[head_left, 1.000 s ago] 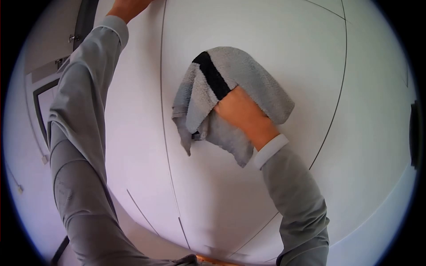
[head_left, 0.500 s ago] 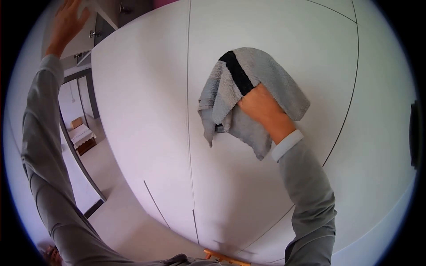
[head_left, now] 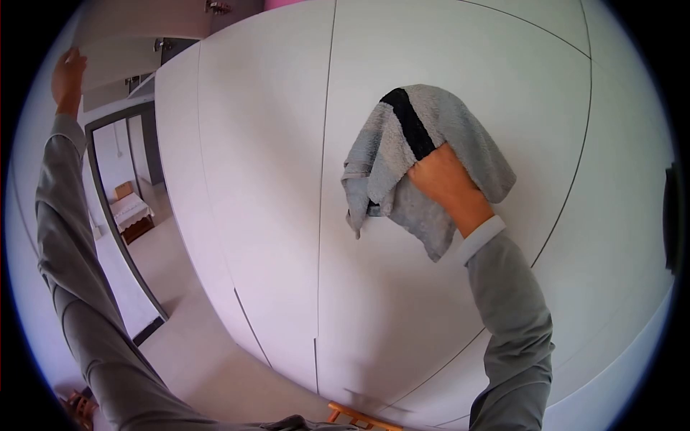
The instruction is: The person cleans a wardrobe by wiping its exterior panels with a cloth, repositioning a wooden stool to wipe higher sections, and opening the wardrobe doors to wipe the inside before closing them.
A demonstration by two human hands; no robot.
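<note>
Gray towel [head_left: 467,136] is right of center in the frame, draped over the right hand [head_left: 445,183] and, as far as I can see, up against the big white panel [head_left: 273,215]. Right fingers are hidden by the fabric, so I can't tell if they're spread or bunched. Left hand [head_left: 67,77] is in the upper left of the frame by a pale cabinet door [head_left: 136,18]; too small to tell if its fingers are pinching the edge.

If it were me, I'd go palm flat with even pressure, and tuck in those loose corners hanging at the lower edge so they don't drag or bunch up. A steady left arm probably helps too, since the reach looks wide.

Head count: one towel with one black stripe [head_left: 411,126], two hands, three metal hinges [head_left: 218,7] upper left, one dark frame [head_left: 115,115] at left, one orange wooden piece [head_left: 359,416] at the bottom edge.
</note>
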